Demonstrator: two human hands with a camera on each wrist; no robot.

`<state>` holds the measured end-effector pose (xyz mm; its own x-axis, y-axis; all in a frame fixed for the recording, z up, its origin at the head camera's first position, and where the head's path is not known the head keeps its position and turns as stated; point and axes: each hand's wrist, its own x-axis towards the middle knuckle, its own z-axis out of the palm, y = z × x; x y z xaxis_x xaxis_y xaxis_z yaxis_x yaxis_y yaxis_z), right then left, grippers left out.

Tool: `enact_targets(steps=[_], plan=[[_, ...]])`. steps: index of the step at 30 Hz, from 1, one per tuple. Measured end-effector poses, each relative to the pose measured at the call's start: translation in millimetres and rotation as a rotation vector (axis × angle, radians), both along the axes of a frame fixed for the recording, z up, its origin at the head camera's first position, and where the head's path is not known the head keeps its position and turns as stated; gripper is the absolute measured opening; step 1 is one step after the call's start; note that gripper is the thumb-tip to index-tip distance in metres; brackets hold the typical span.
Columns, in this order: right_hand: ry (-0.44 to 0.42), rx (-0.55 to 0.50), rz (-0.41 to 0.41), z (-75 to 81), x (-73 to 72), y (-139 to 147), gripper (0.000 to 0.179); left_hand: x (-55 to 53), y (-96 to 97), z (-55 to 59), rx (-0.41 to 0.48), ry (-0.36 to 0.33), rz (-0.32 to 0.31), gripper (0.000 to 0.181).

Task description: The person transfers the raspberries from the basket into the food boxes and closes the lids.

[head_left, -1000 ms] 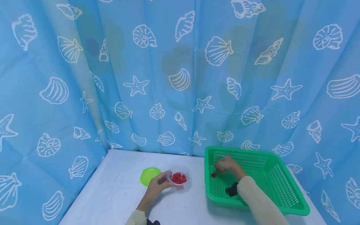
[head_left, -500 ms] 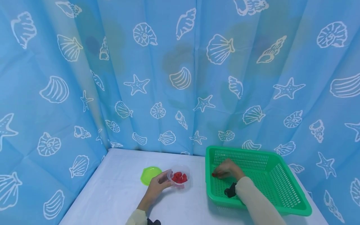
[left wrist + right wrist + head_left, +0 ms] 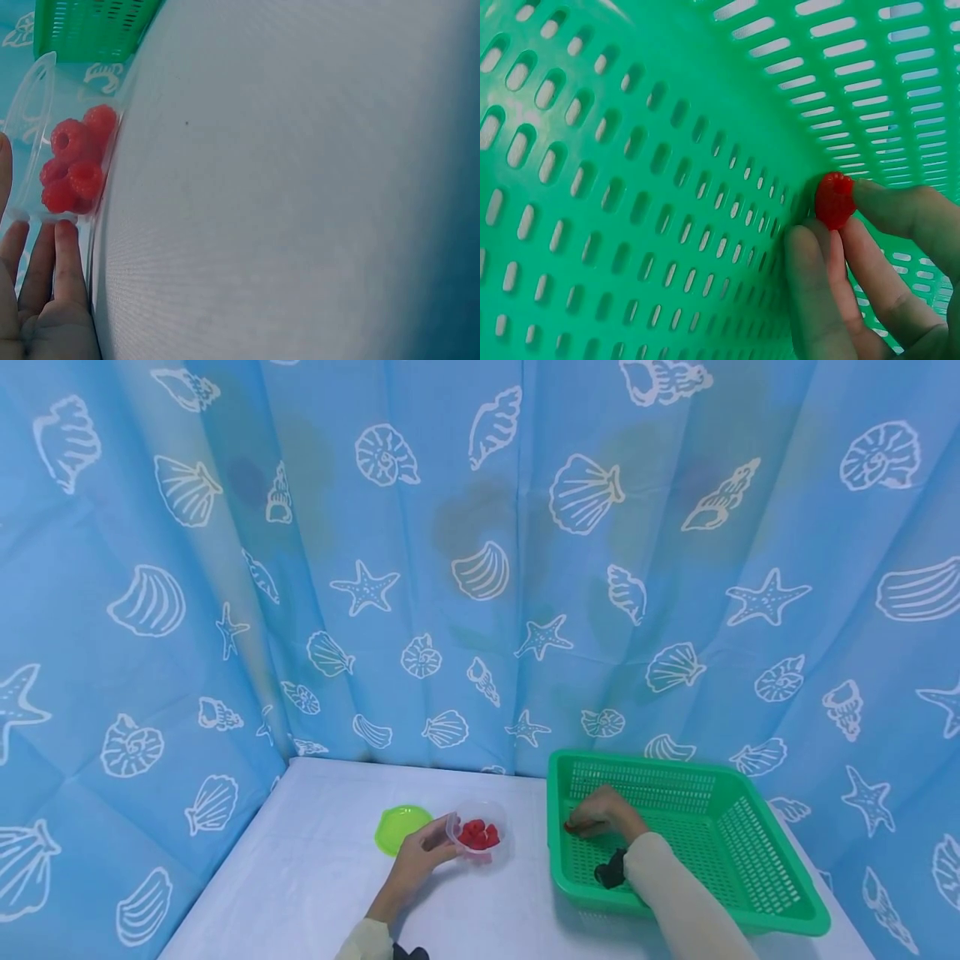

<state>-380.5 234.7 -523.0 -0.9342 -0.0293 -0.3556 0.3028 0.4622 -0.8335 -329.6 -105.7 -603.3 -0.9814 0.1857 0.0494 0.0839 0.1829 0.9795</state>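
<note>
On the white table my left hand (image 3: 420, 857) holds a clear round plastic container (image 3: 498, 853), thumb on one side and fingers on the other. Several red raspberries (image 3: 73, 161) lie inside it. Inside the green basket (image 3: 557, 860), near its left wall, my right hand (image 3: 602, 814) pinches one raspberry (image 3: 835, 200) between thumb and fingers. The right wrist view shows that berry close to the slotted plastic. A lime-green lid (image 3: 397, 828) lies on the table just beyond my left hand.
White cloth (image 3: 300, 843) covers the table. A blue curtain (image 3: 420, 568) with white shell prints hangs behind it and along the left side. The basket's raised rim (image 3: 645, 760) stands to the right of the container.
One second ago the raspberry lay by the basket's left side with my right hand above it; the hand has come down and now pinches it. My left hand and the container stay in place.
</note>
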Motion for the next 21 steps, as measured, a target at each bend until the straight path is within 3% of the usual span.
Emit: enact_targets(steps=[11, 16, 21], plan=[[-0.013, -0.024, -0.021, 0.6, -3.2, 3.7, 0.015, 1.0, 0.4, 2.4, 0.013, 0.009, -0.010, 0.062], [-0.006, -0.061, -0.028, 4.5, -2.8, 5.2, 0.004, 0.5, 0.3, 1.7, 0.007, 0.003, -0.003, 0.064], [0.007, -0.130, -0.039, 8.3, -3.1, 8.0, 0.011, 1.2, -0.5, 2.3, 0.018, 0.001, -0.008, 0.064]])
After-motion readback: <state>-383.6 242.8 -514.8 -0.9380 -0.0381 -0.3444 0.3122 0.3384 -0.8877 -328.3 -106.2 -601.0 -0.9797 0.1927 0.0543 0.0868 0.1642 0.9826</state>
